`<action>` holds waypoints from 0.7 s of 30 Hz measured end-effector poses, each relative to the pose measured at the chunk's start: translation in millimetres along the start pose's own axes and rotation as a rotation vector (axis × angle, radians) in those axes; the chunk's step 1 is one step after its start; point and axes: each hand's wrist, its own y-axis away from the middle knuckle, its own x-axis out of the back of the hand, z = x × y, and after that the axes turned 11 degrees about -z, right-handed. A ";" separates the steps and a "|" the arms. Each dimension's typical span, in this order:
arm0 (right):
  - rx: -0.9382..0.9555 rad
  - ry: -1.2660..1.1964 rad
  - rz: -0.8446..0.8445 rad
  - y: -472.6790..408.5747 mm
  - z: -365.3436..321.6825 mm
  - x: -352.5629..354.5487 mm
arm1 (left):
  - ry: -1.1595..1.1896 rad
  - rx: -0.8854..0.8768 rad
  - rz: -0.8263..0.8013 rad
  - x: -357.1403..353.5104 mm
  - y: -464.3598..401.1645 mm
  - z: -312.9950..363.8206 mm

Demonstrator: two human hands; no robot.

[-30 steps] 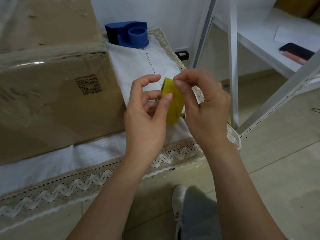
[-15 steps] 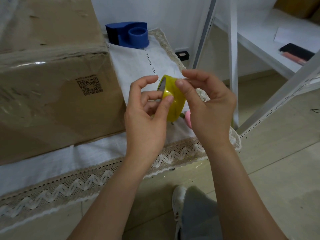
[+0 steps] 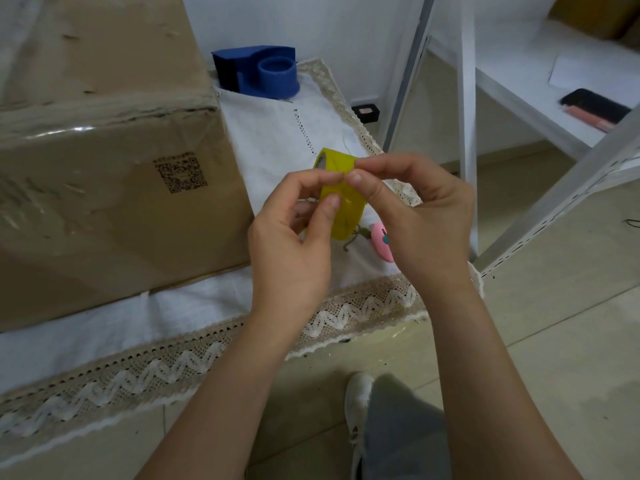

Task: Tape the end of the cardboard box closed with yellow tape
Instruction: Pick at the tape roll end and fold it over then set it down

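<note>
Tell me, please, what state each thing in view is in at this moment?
Yellow tape roll: held off the cloth in both hands, no strip pulled free.
Left hand: gripping the roll.
Right hand: fingertips pinching at the roll's upper edge.
Cardboard box: resting on the white cloth, no yellow tape on it.
Blue tape dispenser: empty, standing behind the box.

We see a white cloth (image 3: 277, 140) with a lace border over the surface, a blue dispenser (image 3: 263, 72) at its far end and a pink object (image 3: 381, 242) lying near its right edge. To the right stands a white shelf (image 3: 512, 95), carrying a dark phone (image 3: 594, 103) and paper (image 3: 585, 69). Below we see a tiled floor (image 3: 554, 341) and a white shoe (image 3: 356, 407)
</note>
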 end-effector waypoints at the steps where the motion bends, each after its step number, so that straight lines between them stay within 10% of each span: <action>1: -0.006 -0.004 0.017 -0.2 0.6 -0.8 | 0.001 0.000 -0.005 -0.4 0.4 -0.4; 21: -0.609 -0.221 -0.017 -12.6 4.8 7.4 | 0.062 -0.031 -0.157 4.8 2.4 -1.6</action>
